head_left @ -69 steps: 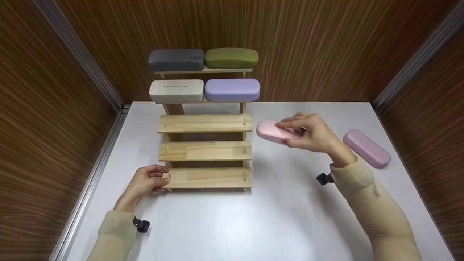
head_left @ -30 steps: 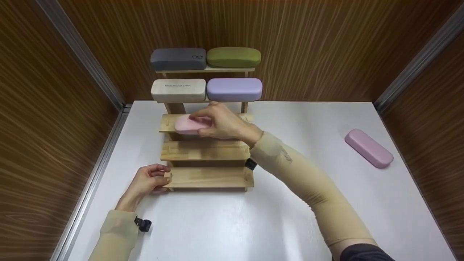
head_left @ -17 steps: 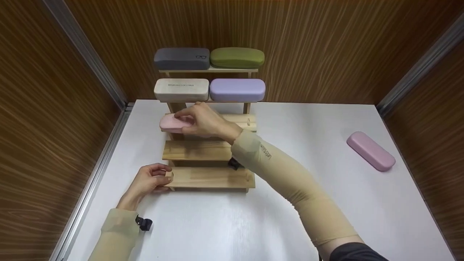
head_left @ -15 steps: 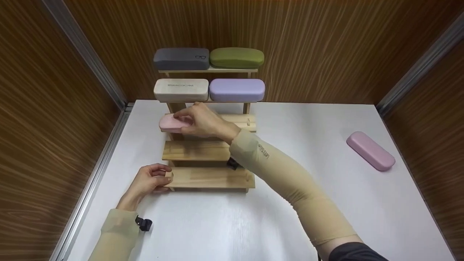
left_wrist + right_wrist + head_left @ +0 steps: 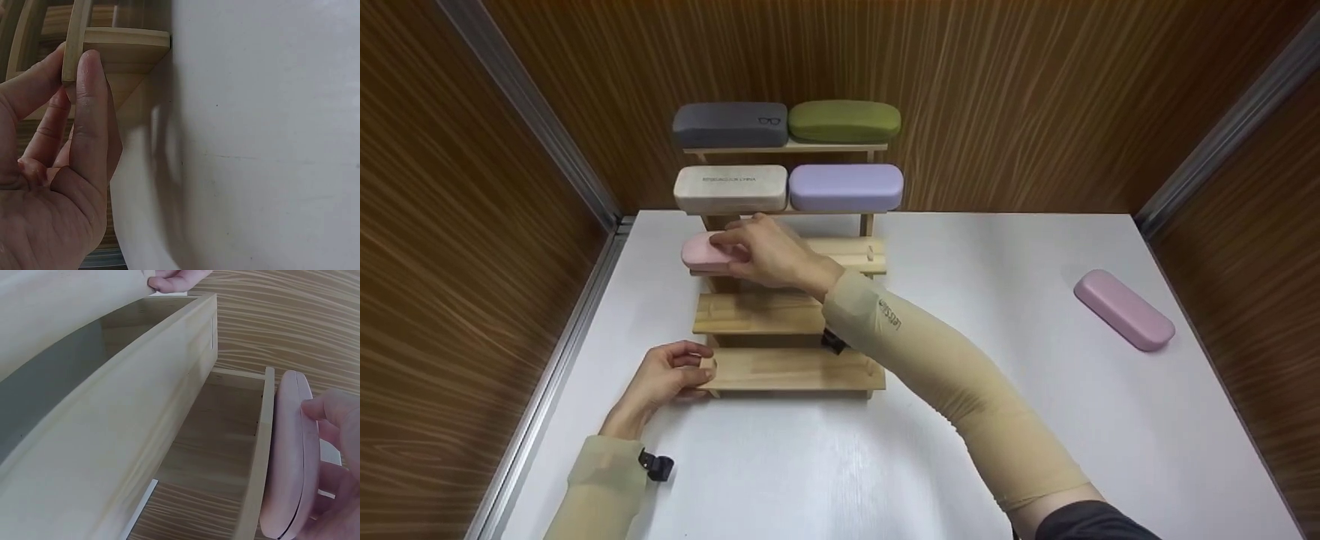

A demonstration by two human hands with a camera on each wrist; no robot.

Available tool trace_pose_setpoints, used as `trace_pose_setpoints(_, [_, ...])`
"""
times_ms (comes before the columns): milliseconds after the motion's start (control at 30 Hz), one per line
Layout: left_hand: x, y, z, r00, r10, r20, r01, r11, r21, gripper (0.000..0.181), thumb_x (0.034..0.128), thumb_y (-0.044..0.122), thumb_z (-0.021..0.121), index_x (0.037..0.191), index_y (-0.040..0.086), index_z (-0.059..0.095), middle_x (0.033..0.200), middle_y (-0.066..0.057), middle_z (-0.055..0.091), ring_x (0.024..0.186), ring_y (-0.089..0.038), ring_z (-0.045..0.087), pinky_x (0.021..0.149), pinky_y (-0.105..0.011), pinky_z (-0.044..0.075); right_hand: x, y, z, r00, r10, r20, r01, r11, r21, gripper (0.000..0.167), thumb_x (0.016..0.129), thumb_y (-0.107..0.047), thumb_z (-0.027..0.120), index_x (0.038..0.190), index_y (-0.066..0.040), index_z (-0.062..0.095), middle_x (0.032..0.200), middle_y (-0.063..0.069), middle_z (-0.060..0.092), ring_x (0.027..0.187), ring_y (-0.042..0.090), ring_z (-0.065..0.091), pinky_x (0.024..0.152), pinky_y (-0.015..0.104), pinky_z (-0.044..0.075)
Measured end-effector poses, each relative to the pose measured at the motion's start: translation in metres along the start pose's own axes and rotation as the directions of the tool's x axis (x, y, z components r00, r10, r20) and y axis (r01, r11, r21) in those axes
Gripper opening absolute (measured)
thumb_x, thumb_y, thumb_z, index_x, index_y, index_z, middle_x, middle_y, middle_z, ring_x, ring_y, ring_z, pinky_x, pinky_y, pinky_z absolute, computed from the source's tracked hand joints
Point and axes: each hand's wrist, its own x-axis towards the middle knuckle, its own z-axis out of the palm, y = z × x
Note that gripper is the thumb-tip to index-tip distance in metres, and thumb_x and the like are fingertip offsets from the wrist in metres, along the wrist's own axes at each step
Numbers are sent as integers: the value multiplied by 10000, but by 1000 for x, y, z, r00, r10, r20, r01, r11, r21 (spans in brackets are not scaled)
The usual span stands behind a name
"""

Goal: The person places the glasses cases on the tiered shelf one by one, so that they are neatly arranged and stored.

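Observation:
A tiered wooden rack (image 5: 787,370) stands on the white table. My right hand (image 5: 776,251) grips a light pink glasses case (image 5: 703,253) between thumb and fingers, at the left end of the middle shelf. In the right wrist view that pink case (image 5: 289,455) lies along the shelf board (image 5: 262,455), and my palm is partly cut off by the frame edge. My left hand (image 5: 664,375) pinches the left end of the lowest shelf, and the left wrist view shows its thumb and fingers (image 5: 90,112) on either side of the board's corner.
Above, a grey case (image 5: 727,126) and a green case (image 5: 844,121) sit on the top shelf. Below them are a cream case (image 5: 731,189) and a lavender case (image 5: 846,187). A mauve-pink case (image 5: 1123,310) lies on the table at right. Wood-grain walls enclose the table.
My right hand has carried the light pink case leftward from beside the rack to the middle shelf's left end, shifting only slightly lately. The left hand has kept its hold on the rack.

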Motion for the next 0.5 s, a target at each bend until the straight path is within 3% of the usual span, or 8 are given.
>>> trace_pose_setpoints(300, [3, 0, -1, 1000, -13, 0, 13, 1000, 12, 472, 933, -28, 830, 1372, -107, 673, 958, 15, 657, 813, -94, 734, 710, -280, 736, 1, 2, 2, 1000, 6, -2, -6, 1000, -17, 438, 1030, -182, 725, 1467, -153, 747, 1249, 89, 789, 1046, 286, 727, 925, 463, 632])
trace_pose_setpoints(500, [5, 1, 0, 1000, -13, -3, 13, 1000, 12, 481, 930, -31, 836, 1370, -122, 664, 947, 16, 666, 806, -92, 734, 700, -274, 734, -5, 3, -1, 1000, 21, 6, -21, 999, -28, 395, 1050, -201, 754, 1441, -142, 761, 1572, 129, 696, 1406, 334, 697, 1218, 476, 595])
